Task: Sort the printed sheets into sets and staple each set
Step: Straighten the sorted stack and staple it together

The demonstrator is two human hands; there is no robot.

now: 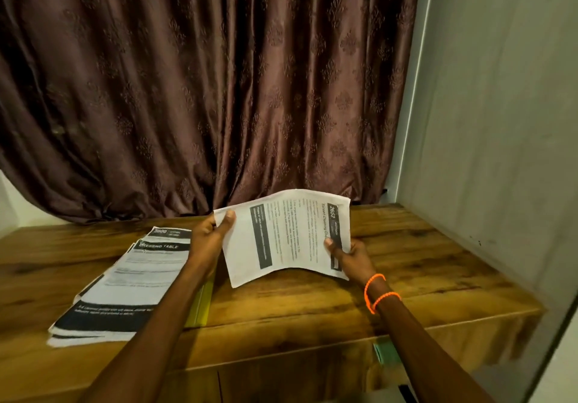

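Head view: both hands hold one printed sheet above a wooden desk backed by a brown curtain.

Largest is the patterned brown curtain (203, 89), hanging in folds across the far side, with a pale wall (500, 105) on the right. Below lies the wood-grain desk (422, 261), its near edge running left to right. On its left sits a stack of printed sheets (125, 283), long axis running near to far, dark headings at the far end; a yellow-green strip (200, 305) shows just right of it. The held sheet (281, 240) hovers over the middle, bowed, turned sideways so its long axis runs left to right and its heading points right. The left hand (209, 240) pinches the left edge, thumb on top; the right hand (350, 258) pinches the right edge, fingers clamped on paper. Orange bands (375, 293) circle the right wrist.
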